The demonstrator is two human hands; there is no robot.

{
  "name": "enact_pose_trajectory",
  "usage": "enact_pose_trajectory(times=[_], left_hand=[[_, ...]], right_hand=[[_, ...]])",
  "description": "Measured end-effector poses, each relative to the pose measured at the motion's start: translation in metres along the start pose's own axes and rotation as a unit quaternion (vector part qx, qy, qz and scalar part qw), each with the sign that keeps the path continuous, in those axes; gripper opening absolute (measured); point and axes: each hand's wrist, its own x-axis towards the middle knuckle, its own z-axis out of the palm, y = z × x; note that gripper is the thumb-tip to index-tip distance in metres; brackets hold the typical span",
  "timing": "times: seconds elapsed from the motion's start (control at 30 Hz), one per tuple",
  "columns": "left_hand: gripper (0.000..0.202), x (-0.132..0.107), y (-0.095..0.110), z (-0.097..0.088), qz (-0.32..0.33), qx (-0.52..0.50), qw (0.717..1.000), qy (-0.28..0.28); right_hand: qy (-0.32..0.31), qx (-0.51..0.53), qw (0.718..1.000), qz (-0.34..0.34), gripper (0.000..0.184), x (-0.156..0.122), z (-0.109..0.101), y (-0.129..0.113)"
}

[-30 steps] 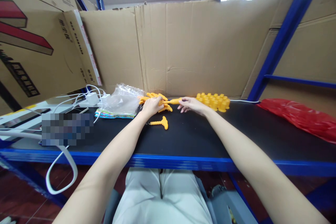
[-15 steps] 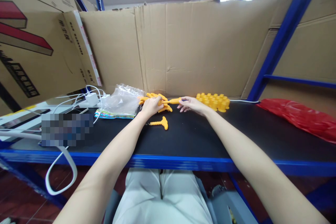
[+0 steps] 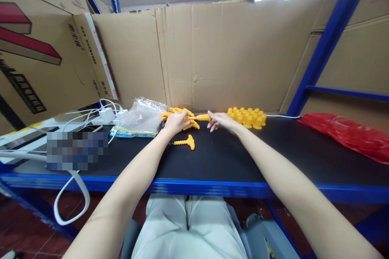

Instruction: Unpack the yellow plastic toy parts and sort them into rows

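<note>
Tool (image 3: 203, 117), slender, orange, is pinched by left hand (image 3: 176, 122) and right hand (image 3: 223, 121); crinkled clear bag (image 3: 142, 115) has indistinct contents.

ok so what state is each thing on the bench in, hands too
slim yellow piece: held roughly level
left hand: pinching its left part
right hand: partly curled at its right end, grip unclear
yellow t-shaped piece: lying flat, apart from both hands
yellow spool-shaped pieces: upright, clustered
clear plastic bag: crumpled
red plastic bag: crumpled
</note>
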Motion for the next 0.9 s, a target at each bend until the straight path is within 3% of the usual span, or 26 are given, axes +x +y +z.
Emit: enact_pose_trajectory(times=[0.17,0.23,0.57,0.7,0.83,0.9], left_hand=[[0.028,-0.001,0.003,-0.002,-0.006,-0.003,1.0,0.001],[0.029,-0.001,0.004,-0.003,-0.004,-0.001,1.0,0.002],[0.028,-0.001,0.005,-0.003,-0.01,-0.002,1.0,0.0],[0.028,-0.001,0.005,-0.003,-0.008,0.006,1.0,-0.004],[0.03,-0.001,0.003,-0.002,-0.014,0.002,1.0,-0.008],[0.029,0.0,0.003,-0.002,-0.017,0.002,1.0,-0.008]], right_hand=[[-0.021,0.032,0.998,-0.047,0.04,0.0,-0.006,0.003],[-0.023,0.03,0.999,-0.035,0.033,0.0,-0.005,0.003],[-0.01,0.017,1.0,0.017,0.05,0.002,0.002,0.002],[-0.035,0.015,0.999,0.016,0.046,-0.004,-0.006,0.0],[-0.058,0.013,0.998,-0.015,0.078,-0.007,-0.014,0.001],[-0.058,0.016,0.998,-0.021,0.076,-0.004,-0.015,0.004]])
